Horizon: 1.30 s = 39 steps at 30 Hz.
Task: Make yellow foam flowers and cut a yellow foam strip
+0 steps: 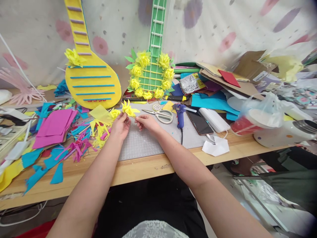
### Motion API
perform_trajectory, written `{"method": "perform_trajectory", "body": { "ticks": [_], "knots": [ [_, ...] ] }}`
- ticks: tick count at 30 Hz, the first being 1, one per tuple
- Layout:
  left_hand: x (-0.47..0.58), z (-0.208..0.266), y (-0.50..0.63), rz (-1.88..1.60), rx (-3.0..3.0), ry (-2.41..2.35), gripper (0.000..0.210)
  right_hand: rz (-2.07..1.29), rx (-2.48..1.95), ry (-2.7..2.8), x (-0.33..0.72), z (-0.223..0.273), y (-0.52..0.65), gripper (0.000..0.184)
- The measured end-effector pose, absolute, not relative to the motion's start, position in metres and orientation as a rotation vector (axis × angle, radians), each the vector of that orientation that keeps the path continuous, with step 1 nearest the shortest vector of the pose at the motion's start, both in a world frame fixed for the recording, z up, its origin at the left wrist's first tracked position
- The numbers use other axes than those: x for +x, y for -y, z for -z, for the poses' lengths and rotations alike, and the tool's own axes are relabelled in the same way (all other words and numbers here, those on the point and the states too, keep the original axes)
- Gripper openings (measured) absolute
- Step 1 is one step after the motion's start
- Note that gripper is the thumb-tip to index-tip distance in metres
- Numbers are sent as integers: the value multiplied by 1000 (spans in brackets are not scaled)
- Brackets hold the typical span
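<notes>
My left hand (121,124) is closed, its thumb and fingers pinching a yellow paper flower (128,108) above the grey cutting mat (141,143). Close beside it, my right hand (148,123) pinches at the flower's lower right edge; the fingertips seem to hold a thin yellow piece, too small to make out well. Another yellow paper flower (114,113) lies just left of the held one. Behind the hands are white-handled scissors (163,115) and a blue glue gun (180,117). A square of yellow paper (101,114) rests to the left.
A yellow cardboard instrument (92,84) and a green one (155,74) ringed with yellow flowers lean at the back. Magenta paper (54,127) and scraps cover the left. A phone (200,122), white power bank (215,119) and bagged cup (257,117) are on the right.
</notes>
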<state>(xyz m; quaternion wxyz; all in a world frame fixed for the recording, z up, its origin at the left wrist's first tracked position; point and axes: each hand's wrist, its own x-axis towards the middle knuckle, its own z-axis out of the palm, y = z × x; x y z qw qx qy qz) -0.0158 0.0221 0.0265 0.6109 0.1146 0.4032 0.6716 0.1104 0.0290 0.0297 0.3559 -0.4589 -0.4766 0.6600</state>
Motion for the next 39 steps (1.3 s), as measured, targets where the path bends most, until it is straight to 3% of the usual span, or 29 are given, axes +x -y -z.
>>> {"method": "perform_trajectory", "body": {
  "ticks": [10,17,26,39],
  "knots": [
    [-14,-25,-22,-1612,334,-1006,13,-1702,-1226,1237,108,-28,-30,32],
    [-16,-26,-23,-1657,286,-1018,16,-1630,-1067,1267,105,-24,-27,10],
    [-14,-26,-22,-1650,278,-1031,12,-1483,-1182,1406,102,-20,-30,21],
    [-11,-26,-21,-1646,318,-1052,13,-1350,-1292,1544,104,-17,-34,22]
  ]
}}
